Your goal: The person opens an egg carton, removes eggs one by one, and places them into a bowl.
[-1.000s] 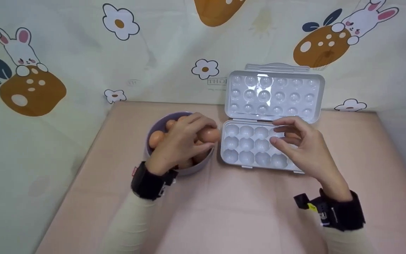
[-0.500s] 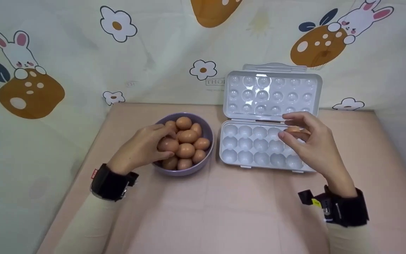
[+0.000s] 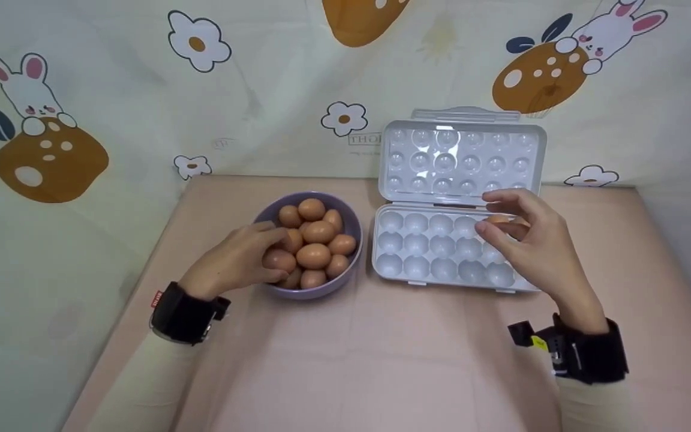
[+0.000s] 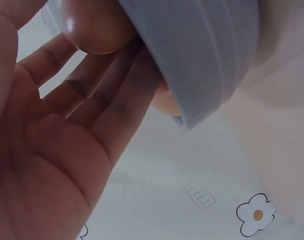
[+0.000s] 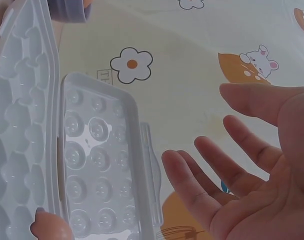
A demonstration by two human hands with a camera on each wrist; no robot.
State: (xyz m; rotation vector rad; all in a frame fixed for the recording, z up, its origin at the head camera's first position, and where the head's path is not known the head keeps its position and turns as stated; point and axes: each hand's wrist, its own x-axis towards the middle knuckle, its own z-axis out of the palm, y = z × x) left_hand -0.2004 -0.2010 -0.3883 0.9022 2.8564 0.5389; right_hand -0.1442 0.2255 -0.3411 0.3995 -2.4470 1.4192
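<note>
My left hand is at the left rim of a purple bowl of brown eggs. Its thumb and fingers pinch an egg at the bowl's left side; the left wrist view shows that egg close up against the fingers. My right hand hovers above the right end of a white egg carton, fingers spread and slightly bent, holding nothing. Partly hidden behind those fingers, one egg sits in the carton's back row; the right wrist view also shows this egg.
The carton's lid stands raised at the back, leaning toward the patterned backdrop. Bowl and carton stand side by side, a narrow gap between them, on a pink-covered table. Several visible carton cups hold no egg.
My left hand, egg in its fingers, has moved left from the bowl's right side and down to its left side. The right hand has shifted slightly right, uncovering the egg in the carton.
</note>
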